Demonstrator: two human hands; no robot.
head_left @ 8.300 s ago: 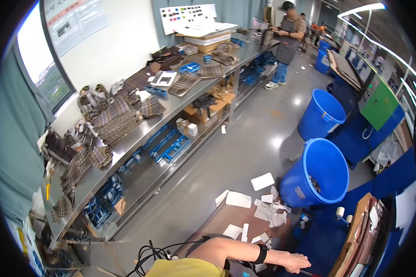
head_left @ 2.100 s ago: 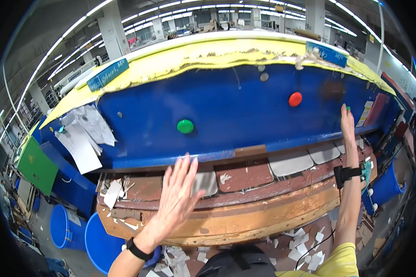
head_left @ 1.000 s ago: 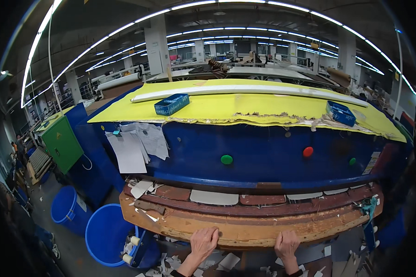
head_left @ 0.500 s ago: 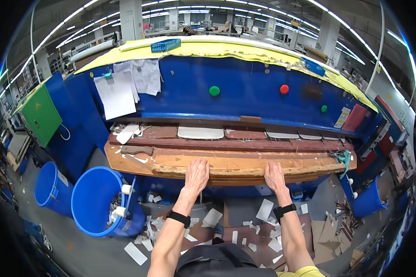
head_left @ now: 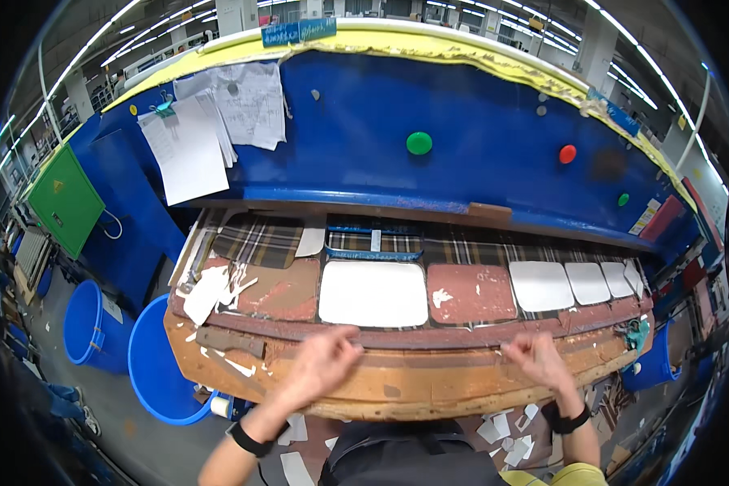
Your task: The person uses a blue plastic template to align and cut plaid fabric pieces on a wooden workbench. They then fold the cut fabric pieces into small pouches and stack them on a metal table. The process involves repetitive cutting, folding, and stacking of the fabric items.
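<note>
A long wooden board point(head_left: 429, 385) with a dark-red front strip point(head_left: 462, 333) juts from under the blue press toward me. Over its left middle, my left hand point(head_left: 326, 364) has its fingers curled in near the strip, with nothing visible in them. My right hand point(head_left: 539, 360), slightly blurred, is curled likewise above the wood farther right. Beyond the hands lie a large white rounded panel point(head_left: 373, 293), a reddish-brown panel point(head_left: 471, 292) and several smaller white panels point(head_left: 541, 286). Dark plaid fabric point(head_left: 259, 240) shows behind them, with a blue-edged frame point(head_left: 374, 256) on it.
The blue press body point(head_left: 348, 130) rises behind, with green and red buttons and clipped papers point(head_left: 188, 150). White scraps point(head_left: 206, 296) and a brown wooden piece point(head_left: 231, 341) lie on the board's left. Blue bins point(head_left: 154, 364) stand at left; a teal cloth point(head_left: 636, 334) hangs at right.
The board has come out from under the press toward me, exposing the panels and plaid fabric. Both hands have left its front edge and are now over the wood, nearer the dark-red strip.
</note>
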